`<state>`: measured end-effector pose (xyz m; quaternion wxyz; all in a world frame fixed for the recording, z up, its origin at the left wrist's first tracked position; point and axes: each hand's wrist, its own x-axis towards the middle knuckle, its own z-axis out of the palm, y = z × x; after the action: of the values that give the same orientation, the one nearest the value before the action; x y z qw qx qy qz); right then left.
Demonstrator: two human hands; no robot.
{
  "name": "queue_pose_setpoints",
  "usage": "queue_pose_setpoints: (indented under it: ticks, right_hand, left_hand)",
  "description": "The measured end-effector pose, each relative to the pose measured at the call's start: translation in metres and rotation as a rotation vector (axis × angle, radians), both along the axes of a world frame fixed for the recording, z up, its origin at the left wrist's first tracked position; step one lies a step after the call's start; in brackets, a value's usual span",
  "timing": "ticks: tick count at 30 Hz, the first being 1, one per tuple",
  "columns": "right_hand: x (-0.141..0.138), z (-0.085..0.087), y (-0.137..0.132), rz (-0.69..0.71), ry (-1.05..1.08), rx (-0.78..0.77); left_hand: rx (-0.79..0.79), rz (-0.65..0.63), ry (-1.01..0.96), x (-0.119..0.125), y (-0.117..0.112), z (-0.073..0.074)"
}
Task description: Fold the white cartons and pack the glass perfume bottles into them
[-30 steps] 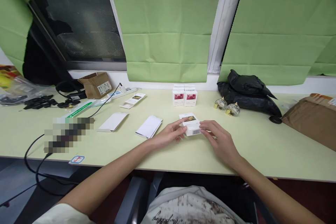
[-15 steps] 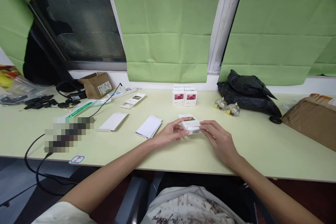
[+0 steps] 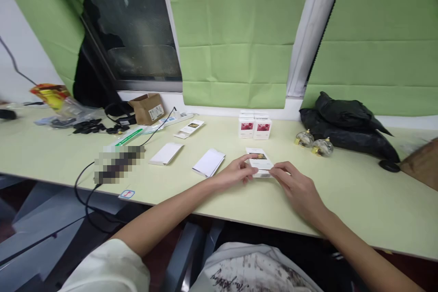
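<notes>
A small white carton (image 3: 259,161) with a brown picture and a barcode end lies flat on the pale green table (image 3: 342,191). My left hand (image 3: 236,174) pinches its left side with thumb and forefinger. My right hand (image 3: 296,187) grips its near right end, fingers curled against it. Both hands rest on the table around the carton.
Two flat white cartons (image 3: 209,162) (image 3: 166,153) lie to the left. Upright boxes with red pictures (image 3: 255,127) stand at the back, two glass bottles (image 3: 313,142) and a black bag (image 3: 345,121) to the right. A cardboard box (image 3: 148,107), cables and a blurred device (image 3: 118,164) sit left.
The carton has been pressed lower and flatter onto the table between my hands. The camera has turned to the left, shifting everything rightwards in view.
</notes>
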<state>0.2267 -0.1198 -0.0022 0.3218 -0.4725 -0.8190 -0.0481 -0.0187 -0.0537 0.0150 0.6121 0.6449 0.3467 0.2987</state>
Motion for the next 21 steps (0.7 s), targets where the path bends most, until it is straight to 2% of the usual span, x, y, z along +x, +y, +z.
queue_pose_setpoints:
  ticks: [6, 13, 17, 21]
  right_hand:
    - [0.001, -0.002, 0.005, 0.021, 0.090, -0.033]
    - [-0.002, 0.004, 0.004, 0.009, 0.158, -0.034]
    - [-0.002, 0.003, 0.007, 0.003, 0.287, -0.068]
    - [0.002, -0.002, 0.016, 0.056, 0.535, -0.214]
  left_hand:
    - [0.079, -0.008, 0.066, 0.000, -0.003, 0.000]
    - [0.094, -0.007, -0.002, 0.002, -0.004, -0.006]
    - [0.128, -0.021, -0.022, 0.002, -0.004, -0.007]
    - [0.188, 0.010, 0.003, 0.000, -0.006, -0.009]
